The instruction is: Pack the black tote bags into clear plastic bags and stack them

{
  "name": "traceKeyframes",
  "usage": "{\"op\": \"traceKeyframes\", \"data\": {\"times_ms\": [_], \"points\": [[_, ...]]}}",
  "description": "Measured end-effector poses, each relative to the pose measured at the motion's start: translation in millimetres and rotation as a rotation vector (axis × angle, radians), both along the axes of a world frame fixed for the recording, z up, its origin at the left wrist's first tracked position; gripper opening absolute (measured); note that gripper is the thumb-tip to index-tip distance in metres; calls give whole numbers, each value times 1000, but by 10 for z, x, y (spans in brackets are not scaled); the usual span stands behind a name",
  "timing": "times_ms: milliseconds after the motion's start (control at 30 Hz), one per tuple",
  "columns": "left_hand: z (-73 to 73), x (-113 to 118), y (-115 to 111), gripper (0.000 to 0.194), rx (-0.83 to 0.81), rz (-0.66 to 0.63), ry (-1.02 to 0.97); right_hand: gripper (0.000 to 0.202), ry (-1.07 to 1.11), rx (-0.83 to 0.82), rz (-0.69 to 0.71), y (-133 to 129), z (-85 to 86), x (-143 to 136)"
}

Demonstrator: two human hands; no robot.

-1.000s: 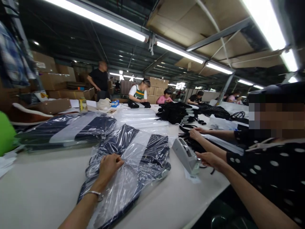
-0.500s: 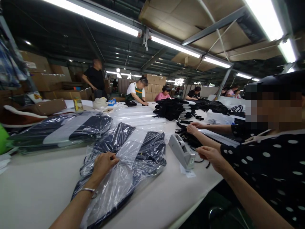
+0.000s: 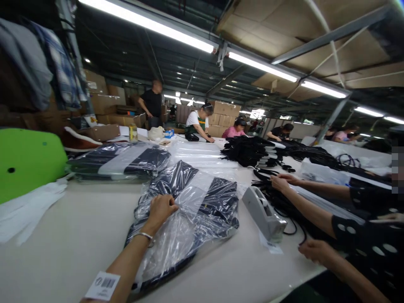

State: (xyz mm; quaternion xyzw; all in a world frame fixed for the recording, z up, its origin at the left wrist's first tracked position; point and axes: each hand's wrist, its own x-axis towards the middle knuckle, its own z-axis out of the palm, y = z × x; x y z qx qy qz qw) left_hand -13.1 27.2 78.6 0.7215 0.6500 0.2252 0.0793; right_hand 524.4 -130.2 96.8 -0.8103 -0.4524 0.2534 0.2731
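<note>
A clear plastic bag [image 3: 170, 244] with a folded dark garment [image 3: 221, 198] in it lies on the pale table. My left hand [image 3: 162, 210] presses on its upper left part, fingers curled and pinching the film. A white barcode label [image 3: 103, 286] is on my left forearm, below a bracelet. My right hand [image 3: 318, 252] is at the table's right edge, its fingers pressed together; anything between them is too small to tell. The end of a black cord [image 3: 304, 235] is by its fingertips. Between my hands stands a grey tape dispenser [image 3: 265, 214], on a white paper label [image 3: 270, 246].
Bagged garments [image 3: 120, 162] lie at the left, beside a green board [image 3: 31, 162] and white sheets [image 3: 31, 210]. Black corded items [image 3: 249, 149] are piled farther back. At the right a co-worker's hands [image 3: 282, 183] hold black cords. Other people stand or sit beyond.
The view has turned left, so more of the green board and hanging clothes shows. My right hand has moved down and away from the tape dispenser. My left hand stays on the bag.
</note>
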Motion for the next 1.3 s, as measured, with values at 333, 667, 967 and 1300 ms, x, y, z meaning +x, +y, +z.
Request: {"op": "traceKeyframes", "data": {"times_ms": [333, 667, 967, 1300], "points": [[-5, -76, 124, 12, -35, -48, -23, 26, 110, -216, 1294, 1019, 1094, -3138], [-110, -178, 238, 10, -49, -106, -46, 12, -773, -287, 1335, 2240, 426, -4302], [-167, -217, 276, 14, -52, -103, -100, 43, -954, -183, 1221, 2276, 292, -4392], [-141, -241, 237, 1, -59, -134, -195, 100, -701, 156, 1034, 2354, 156, -3796]]}}
